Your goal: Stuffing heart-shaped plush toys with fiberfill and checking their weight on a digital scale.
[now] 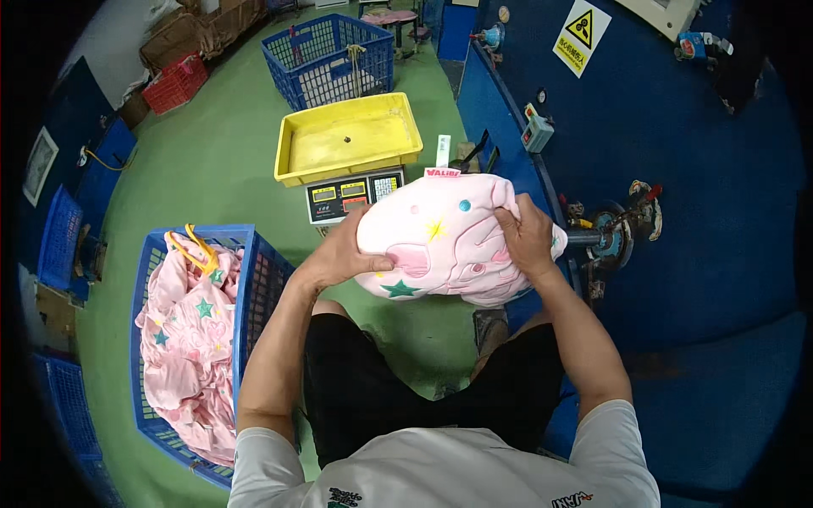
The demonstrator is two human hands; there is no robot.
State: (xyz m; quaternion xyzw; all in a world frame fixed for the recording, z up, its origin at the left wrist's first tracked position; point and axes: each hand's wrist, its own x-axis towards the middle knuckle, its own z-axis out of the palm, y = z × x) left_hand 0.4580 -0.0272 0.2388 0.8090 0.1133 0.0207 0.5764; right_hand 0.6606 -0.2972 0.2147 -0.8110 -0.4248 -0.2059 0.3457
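Note:
Above my lap I hold a puffed-out pink plush toy skin (pixel 436 220), with stitched stars, coloured dots and a white tag on its top edge. My left hand (pixel 339 254) grips its left end, thumb on the front and the other fingers hidden behind. The right hand (pixel 529 237) pinches fabric near its right end, thumb in front. That end lies against or around a metal pipe (pixel 584 239) sticking out of the blue machine; which of these I cannot tell. To my left, a blue plastic crate (pixel 246 313) holds a heap of similar limp pink skins (pixel 190 347).
A yellow tray (pixel 292 165) sits on a digital scale (pixel 326 203) beyond the plush. Farther back stands a larger blue crate (pixel 326 51), with a red basket (pixel 176 83) at far left. The blue machine wall (pixel 703 279), with a switch box (pixel 537 134), bounds my right side.

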